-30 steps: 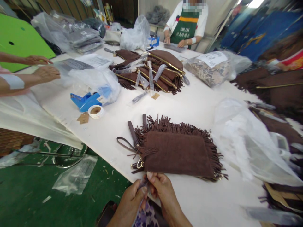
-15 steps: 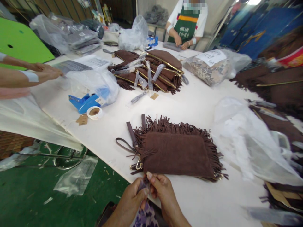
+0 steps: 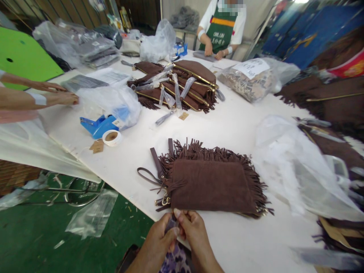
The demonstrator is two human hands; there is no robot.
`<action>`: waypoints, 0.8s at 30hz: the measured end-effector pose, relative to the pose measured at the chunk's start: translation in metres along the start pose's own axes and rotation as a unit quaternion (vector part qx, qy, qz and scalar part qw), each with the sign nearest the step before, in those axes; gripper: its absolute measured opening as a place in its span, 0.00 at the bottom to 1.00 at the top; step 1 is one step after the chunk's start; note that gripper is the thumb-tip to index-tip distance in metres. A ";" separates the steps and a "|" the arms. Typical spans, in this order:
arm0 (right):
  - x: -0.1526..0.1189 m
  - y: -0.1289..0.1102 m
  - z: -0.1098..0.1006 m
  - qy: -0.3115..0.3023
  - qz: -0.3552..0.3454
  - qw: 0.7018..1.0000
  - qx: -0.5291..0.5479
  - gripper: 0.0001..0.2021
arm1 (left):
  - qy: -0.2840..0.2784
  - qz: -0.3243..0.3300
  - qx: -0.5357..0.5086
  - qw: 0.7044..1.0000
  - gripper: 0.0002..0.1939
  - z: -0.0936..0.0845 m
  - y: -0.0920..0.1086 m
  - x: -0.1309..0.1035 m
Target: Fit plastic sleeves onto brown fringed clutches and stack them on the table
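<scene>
A brown fringed suede clutch bag (image 3: 210, 184) lies flat on the white table, its wrist strap (image 3: 148, 175) looped out to the left and metal clasps at its lower left corner. Just below that corner, at the table's near edge, my two hands meet. My left hand (image 3: 159, 239) is closed on a small clear plastic sleeve (image 3: 171, 223), its thumb pressed over it. My right hand (image 3: 193, 233) pinches the upper end of the same sleeve between thumb and forefinger. Fingers cover most of the sleeve, so I cannot tell what is inside it.
Several brown bags (image 3: 182, 85) are piled mid-table. A blue tape dispenser (image 3: 101, 125) and tape roll (image 3: 111, 137) sit left, and plastic bags (image 3: 284, 163) right. Another person's hands (image 3: 61, 96) work at the left; a co-worker in a green apron (image 3: 220, 34) stands opposite.
The left-hand person's hands have shifted slightly and one is now spread flatter over the grey package. My hands stay together on the plastic sleeve, barely moved; the view has shifted a little.
</scene>
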State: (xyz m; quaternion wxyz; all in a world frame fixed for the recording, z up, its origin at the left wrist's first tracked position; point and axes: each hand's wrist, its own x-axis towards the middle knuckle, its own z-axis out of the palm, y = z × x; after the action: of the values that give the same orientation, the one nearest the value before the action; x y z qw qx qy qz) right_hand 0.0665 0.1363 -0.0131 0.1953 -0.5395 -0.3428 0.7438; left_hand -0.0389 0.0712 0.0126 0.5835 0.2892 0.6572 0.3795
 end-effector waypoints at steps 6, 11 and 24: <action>-0.001 0.003 -0.001 0.006 -0.006 1.000 0.022 0.24 | 0.003 0.006 -0.013 1.000 0.15 0.001 0.003 0.002; -0.002 0.002 -0.004 -0.026 -0.024 0.999 0.024 0.23 | -0.016 0.015 -0.038 0.999 0.15 -0.001 0.001 0.007; -0.025 -0.004 -0.009 -0.045 -0.086 0.995 -0.027 0.20 | -0.029 0.010 -0.104 0.994 0.22 0.004 0.003 0.020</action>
State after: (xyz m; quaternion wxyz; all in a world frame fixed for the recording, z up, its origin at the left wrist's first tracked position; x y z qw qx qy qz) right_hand 0.0827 0.1255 0.0049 0.2280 -0.4788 -0.4162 0.7386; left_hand -0.0380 0.0901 0.0044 0.6256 0.2446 0.5939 0.4428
